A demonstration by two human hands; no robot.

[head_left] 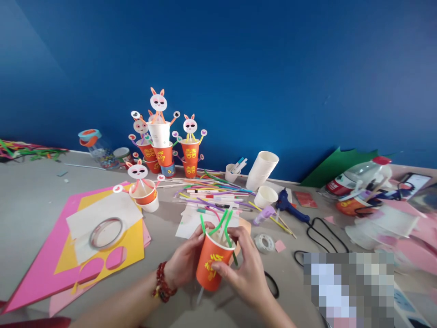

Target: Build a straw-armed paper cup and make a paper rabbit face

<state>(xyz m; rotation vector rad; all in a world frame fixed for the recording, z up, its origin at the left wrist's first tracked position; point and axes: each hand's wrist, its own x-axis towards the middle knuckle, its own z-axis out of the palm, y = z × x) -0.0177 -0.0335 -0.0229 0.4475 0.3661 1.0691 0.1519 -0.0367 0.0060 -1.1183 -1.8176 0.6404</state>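
An orange paper cup [214, 263] with yellow characters is held between both hands above the grey table. My left hand [184, 262] wraps round its left side, fingers near the rim. My right hand [246, 269] grips the right side, its thumb on the front and the fingers at the rim. Green pipe cleaners [221, 223] stand up out of the cup, and one hangs beside its right side. A pale stick [200, 295] pokes out below the cup's base. A red bead bracelet is on the left wrist.
Rabbit-faced cups [159, 136] stand at the back left. Pink and yellow sheets [134, 246] lie left with a tape roll [106, 232]. Pens and pipe cleaners [215, 196] lie behind the hands. A blue glue gun [290, 207] and its cable lie right.
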